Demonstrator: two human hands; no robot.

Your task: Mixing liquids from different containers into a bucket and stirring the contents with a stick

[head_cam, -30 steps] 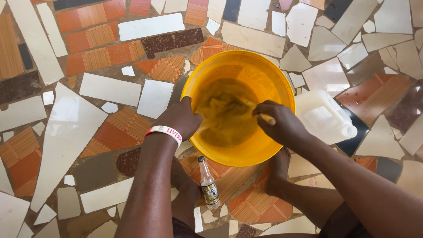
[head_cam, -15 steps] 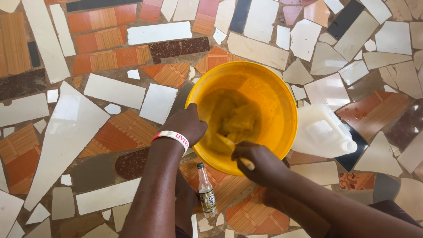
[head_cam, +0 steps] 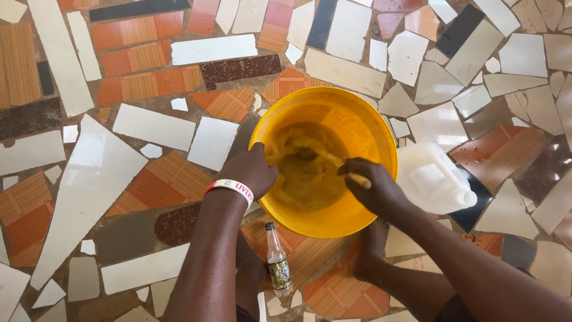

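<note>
Stirring a thick yellow mix in a steadied bowl

A yellow plastic bowl is seen on a floor of broken tiles, directly ahead of both hands. The left hand is closed over the bowl's near left rim, thumb side against the wall, holding it still; a red and white wristband is worn just behind it. The right hand is wrapped around the end of a pale stick, whose far end is sunk in the yellowish paste inside the bowl.

The paste looks dense and sticky, so drag on the stick is judged likely. The bowl appears thin-walled, smooth and light, liable to slide on the glossy tiles unless gripped at the rim, as it is now. The stick seems stiff and is best held near its upper end, clear of the paste.

Just to the right of the right hand a white plastic jerrycan lies on its side, touching the bowl. Below the left wrist a small glass bottle with a dark cap stands between the person's feet.
</note>
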